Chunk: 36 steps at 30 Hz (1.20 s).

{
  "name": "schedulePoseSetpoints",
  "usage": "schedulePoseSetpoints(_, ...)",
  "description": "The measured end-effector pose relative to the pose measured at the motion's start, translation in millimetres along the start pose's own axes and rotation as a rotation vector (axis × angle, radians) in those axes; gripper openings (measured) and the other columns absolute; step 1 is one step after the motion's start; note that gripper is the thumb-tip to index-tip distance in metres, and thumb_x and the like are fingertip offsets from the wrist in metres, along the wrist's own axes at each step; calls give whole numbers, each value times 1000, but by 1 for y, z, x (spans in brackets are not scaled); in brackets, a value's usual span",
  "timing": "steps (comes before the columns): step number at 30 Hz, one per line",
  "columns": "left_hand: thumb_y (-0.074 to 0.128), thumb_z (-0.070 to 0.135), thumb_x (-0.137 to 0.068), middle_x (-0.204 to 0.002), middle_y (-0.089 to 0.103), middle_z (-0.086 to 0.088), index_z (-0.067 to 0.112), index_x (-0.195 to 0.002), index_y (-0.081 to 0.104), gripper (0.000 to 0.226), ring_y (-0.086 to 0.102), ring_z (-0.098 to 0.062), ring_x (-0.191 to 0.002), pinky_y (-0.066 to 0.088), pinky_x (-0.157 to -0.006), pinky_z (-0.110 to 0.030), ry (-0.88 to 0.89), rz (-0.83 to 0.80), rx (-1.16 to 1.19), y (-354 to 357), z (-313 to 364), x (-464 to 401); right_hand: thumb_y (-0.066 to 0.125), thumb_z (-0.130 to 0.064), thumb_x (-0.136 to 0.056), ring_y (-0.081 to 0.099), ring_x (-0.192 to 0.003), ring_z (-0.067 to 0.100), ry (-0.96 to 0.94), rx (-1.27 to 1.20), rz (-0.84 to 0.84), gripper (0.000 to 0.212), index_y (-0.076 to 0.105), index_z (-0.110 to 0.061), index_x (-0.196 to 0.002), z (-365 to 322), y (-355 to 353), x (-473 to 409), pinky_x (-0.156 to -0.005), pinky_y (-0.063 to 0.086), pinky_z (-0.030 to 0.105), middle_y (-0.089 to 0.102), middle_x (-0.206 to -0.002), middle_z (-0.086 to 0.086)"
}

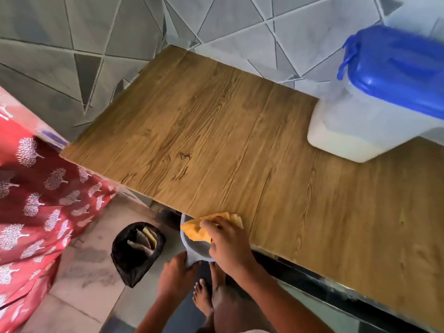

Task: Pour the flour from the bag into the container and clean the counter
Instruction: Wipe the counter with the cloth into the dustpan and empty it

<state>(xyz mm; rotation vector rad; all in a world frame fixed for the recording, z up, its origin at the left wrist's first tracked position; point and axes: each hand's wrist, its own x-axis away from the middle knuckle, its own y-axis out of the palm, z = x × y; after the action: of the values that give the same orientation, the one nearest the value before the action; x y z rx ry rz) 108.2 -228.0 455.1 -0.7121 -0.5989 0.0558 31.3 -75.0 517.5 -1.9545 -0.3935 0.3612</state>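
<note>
My right hand (228, 243) grips an orange cloth (197, 230) at the front edge of the wood-grain counter (216, 140). Part of the cloth hangs over a grey dustpan (195, 246) held just below that edge. My left hand (175, 272) holds the dustpan by its handle. A clear plastic container (355, 126) with a blue lid (396, 68) stands at the counter's far right, with white flour in its bottom. The flour bag is not in view on the counter.
A black-lined bin (137, 251) with crumpled paper inside stands on the tiled floor, left of the dustpan. A red patterned cloth (36, 188) hangs at the left. Grey tiled wall (96, 44) runs behind the counter. My bare feet (204, 294) are below.
</note>
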Motion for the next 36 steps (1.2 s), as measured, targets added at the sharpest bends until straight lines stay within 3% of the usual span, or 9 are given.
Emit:
schedulePoseSetpoints(6,72,28,-79,-75,70,-9,25,-68,52,23,67,-36,-79,48,-60,-37,10,18,6,24,3,1,51,-8,-74,69,-89,29,99,143,378,46,69,-18,-115,80,-84,-43,-58,53,34,70,-108,6)
schedulePoseSetpoints(9,73,25,-80,-70,68,-7,26,-66,53,24,67,-34,-75,45,-59,-35,12,2,-1,32,8,4,66,-1,-78,66,-98,39,253,364,315,43,67,-13,-120,152,-115,-85,-68,55,43,68,-116,14)
schedulePoseSetpoints(13,71,26,-79,-77,71,-6,31,-72,53,20,67,-30,-77,48,-60,-35,19,-5,-19,41,18,14,57,1,-86,66,-103,46,487,377,133,45,64,-14,-128,216,-102,-87,-78,55,50,67,-118,22)
schedulePoseSetpoints(17,67,31,-81,-80,71,-4,26,-79,57,11,66,-28,-75,41,-58,-30,7,-5,-70,50,25,23,73,2,-71,72,-78,39,222,303,195,40,71,-7,-110,163,-50,-30,-51,55,38,72,-102,19)
schedulePoseSetpoints(19,66,33,-80,-79,72,-4,23,-83,60,12,67,-28,-74,44,-57,-32,11,0,-71,58,26,29,59,-1,-73,72,-74,31,10,154,199,36,73,-13,-104,114,-22,17,-44,51,33,73,-101,11)
schedulePoseSetpoints(24,74,30,-79,-77,69,-17,18,-75,49,28,63,-41,-79,29,-56,-32,-39,71,-60,84,38,46,40,-8,-70,71,-91,31,-87,-264,89,51,66,-17,-113,72,-29,73,-69,61,37,71,-108,7)
schedulePoseSetpoints(27,70,34,-79,-77,71,-6,22,-78,55,19,66,-34,-77,38,-55,-31,-45,62,-54,97,46,56,45,-5,-69,69,-95,27,-24,-236,279,53,71,-13,-114,114,-82,53,-73,55,34,71,-111,6)
schedulePoseSetpoints(31,69,34,-81,-64,64,2,16,-75,59,21,63,-35,-73,41,-55,-33,-76,106,-35,115,64,66,64,4,-67,69,-90,33,114,149,458,49,71,-14,-112,218,-149,4,-57,52,35,71,-112,5)
schedulePoseSetpoints(36,56,48,-70,-60,64,3,16,-73,63,32,60,-22,-59,47,-55,-36,-56,87,5,136,77,76,70,9,-70,68,-86,47,387,240,342,41,72,-7,-108,311,-153,-6,-67,57,50,72,-102,21)
